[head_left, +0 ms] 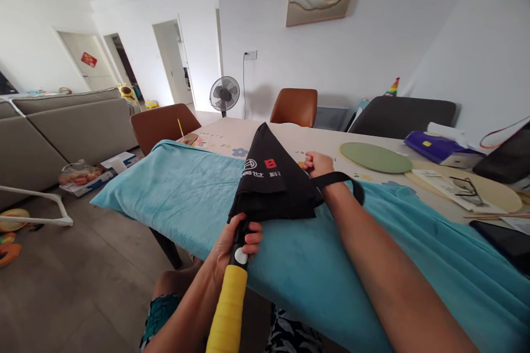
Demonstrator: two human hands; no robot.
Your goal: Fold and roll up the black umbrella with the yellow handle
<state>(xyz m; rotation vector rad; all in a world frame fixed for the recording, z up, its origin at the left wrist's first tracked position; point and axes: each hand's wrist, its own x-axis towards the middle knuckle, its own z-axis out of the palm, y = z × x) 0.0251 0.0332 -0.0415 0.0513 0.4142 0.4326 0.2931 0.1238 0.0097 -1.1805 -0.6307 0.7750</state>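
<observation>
A furled umbrella (265,187) with a black canopy and white and red printing points away from me over the table. Its handle (227,309) is wrapped in yellow, with a white button near the top. My left hand (244,237) is closed around the black shaft just below the canopy's loose hem. At the canopy's right side, my right hand (318,164) is curled closed; whether anything is inside its fingers is hidden. A black strap (333,177) from the umbrella crosses over my right wrist and loops out beyond it.
A turquoise cloth (190,193) covers the near side of the table (256,131). On the right are a green round mat (375,157), a purple tissue pack (439,149), glasses (467,187) and a dark phone (501,242). Chairs and a fan (224,94) stand beyond.
</observation>
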